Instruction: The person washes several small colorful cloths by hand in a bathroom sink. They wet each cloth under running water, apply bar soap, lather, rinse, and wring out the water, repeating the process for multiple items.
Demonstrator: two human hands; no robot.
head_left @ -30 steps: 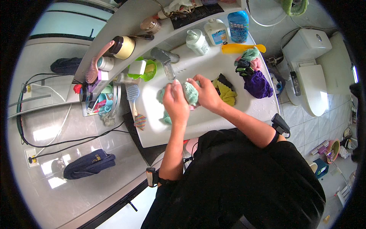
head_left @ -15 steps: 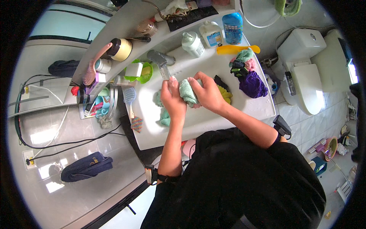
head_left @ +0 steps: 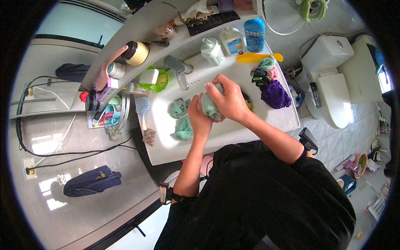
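Note:
Over the white sink (head_left: 162,152), a bunched mint-green cloth (head_left: 210,107) is gripped between my two hands. My left hand (head_left: 198,118) is closed against its left side, and my right hand (head_left: 230,100) wraps over its top and right side. Two more green cloths lie in the basin left of my hands: a crumpled upper cloth (head_left: 179,108) and a lower cloth (head_left: 183,128). Partly hidden behind my right hand is a yellow and dark cloth (head_left: 249,103). Beyond my left hand stands the grey faucet (head_left: 180,73).
On the sink's right rim sits a pile with a purple cloth (head_left: 276,94). Behind are a yellow comb-like piece (head_left: 259,57), a blue bottle (head_left: 254,36) and a white pump bottle (head_left: 212,51). At left are a green soap dish (head_left: 161,84) and a blue brush (head_left: 142,105). A toilet (head_left: 334,96) stands right.
Both hands have shifted slightly right and nearer with the green cloth, turning it more upright. The faucet end and the two green cloths at left now show more fully.

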